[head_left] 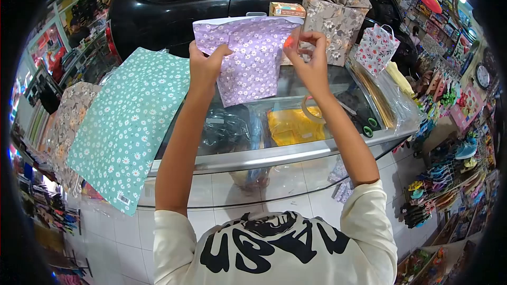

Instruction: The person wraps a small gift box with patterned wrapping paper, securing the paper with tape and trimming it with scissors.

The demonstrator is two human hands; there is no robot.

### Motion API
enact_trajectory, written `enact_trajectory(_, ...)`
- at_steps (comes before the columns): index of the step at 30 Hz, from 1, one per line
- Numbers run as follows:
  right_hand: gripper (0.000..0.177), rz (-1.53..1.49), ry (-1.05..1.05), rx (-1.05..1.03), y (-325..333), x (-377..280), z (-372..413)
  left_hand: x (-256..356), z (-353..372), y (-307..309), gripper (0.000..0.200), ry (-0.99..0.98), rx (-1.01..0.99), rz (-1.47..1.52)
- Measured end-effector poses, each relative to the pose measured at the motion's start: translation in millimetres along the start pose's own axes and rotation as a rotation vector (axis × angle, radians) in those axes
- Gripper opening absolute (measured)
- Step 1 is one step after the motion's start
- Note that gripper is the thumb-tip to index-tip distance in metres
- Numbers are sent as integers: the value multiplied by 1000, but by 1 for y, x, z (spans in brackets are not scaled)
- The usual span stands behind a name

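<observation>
A lilac paper piece with white daisies (pixel 252 66), folded into a bag-like shape that narrows downward, is held up over the glass counter. My left hand (pixel 207 68) grips its left side, thumb in front. At its upper right corner is my right hand (pixel 310 58), thumb and fingers pinched together around a small clear strip that looks like tape. An orange spot shows at those fingertips. Below, a tape roll (pixel 311 110) lies over a yellow package (pixel 296 126). Green-handled scissors (pixel 369 126) rest to the right.
Green daisy wrapping paper (pixel 132 121) hangs over the counter's left front edge (pixel 253 162). A brown floral wrapped package (pixel 335 26), a small box (pixel 287 9) and a floral gift bag (pixel 377 47) stand behind. A black car (pixel 185 0) is beyond; goods racks line both sides.
</observation>
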State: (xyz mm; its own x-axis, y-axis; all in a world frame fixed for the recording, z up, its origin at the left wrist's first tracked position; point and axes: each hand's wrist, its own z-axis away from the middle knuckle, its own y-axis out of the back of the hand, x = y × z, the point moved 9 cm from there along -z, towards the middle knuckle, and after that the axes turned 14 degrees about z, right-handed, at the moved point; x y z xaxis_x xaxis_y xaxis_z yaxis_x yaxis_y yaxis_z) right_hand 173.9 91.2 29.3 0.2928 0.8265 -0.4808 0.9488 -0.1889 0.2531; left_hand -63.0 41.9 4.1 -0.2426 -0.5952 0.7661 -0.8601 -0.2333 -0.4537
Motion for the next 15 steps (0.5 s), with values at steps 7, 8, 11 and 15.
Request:
enact_trajectory(7,44,-427,-408,-231,-34,37,-7,-16,-17,-6,63,20,-84,18)
enact_trajectory(8,40,-400,-420,-235,-33,41,-8,-14,-16,-5,64,-7,-77,23)
enact_trajectory(11,33,-397,-369,-218,-28,34,-9,-19,-18,-6,65,20,-123,92)
enact_trajectory(15,31,-351,-315,-317,-25,9,-5,-27,-26,8,64,-4,-18,93)
